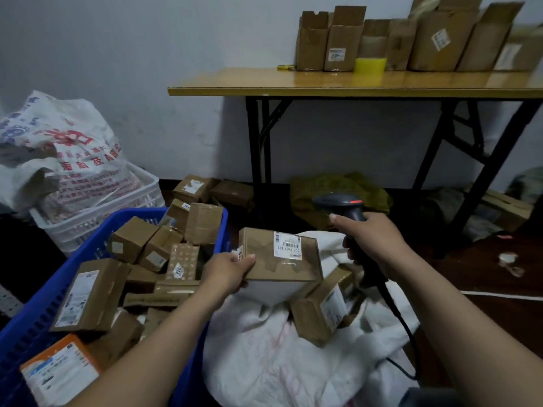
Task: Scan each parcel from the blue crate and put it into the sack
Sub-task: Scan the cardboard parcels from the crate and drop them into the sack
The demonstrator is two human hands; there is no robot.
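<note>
My left hand [227, 273] grips the left edge of a flat brown parcel [279, 255], its white barcode label facing up. The parcel hangs above the open white sack [264, 348]. My right hand [371, 239] holds a dark barcode scanner [338, 202] by its handle, its head above and behind the parcel. Another brown parcel [321, 309] lies in the sack's mouth. At the left stands the blue crate [38, 312] with several cardboard parcels in it.
A white crate [97, 215] holding a stuffed printed bag stands behind the blue crate. A folding table [352, 83] with cardboard boxes and a yellow roll fills the back right. Loose parcels and an olive bag lie under it. The scanner cable runs down past the sack.
</note>
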